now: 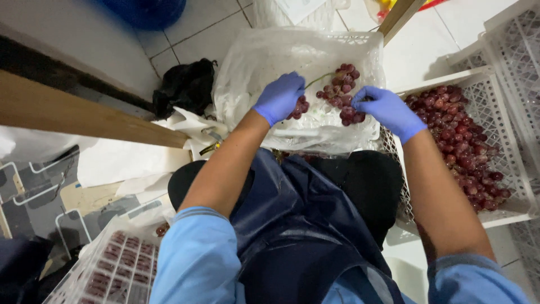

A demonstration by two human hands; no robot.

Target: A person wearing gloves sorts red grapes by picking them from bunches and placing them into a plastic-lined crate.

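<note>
Clearly, the person sits and looks down at both hands, which wear thin blue gloves. The left hand [279, 97] is closed around the green stem of a bunch of red grapes [341, 93]; some grapes also show just under its fingers. The right hand [387, 110] touches the same bunch from the other side, with its fingertips pinched narrow on grapes at the right edge of the bunch. The bunch hangs between the two hands, above a clear plastic sheet [253, 67] that is spread over a white plastic crate [360, 38] in front of the knees.

To the right of the right hand stands a second white crate [509, 163] with mesh walls, and many loose red grapes [461, 141] lie inside it. Another empty-looking white mesh crate [517, 34] leans behind it. Over the lap lies a dark blue apron [292, 225], and the sleeves [197, 253] are light blue.

On the left side, a wooden board [73, 112] crosses the view, and a black bag [185, 84] lies on the tiled floor [197, 28] near the plastic sheet. At the bottom left corner stands one more white crate [112, 270] that holds red grapes under a plastic cover.
</note>
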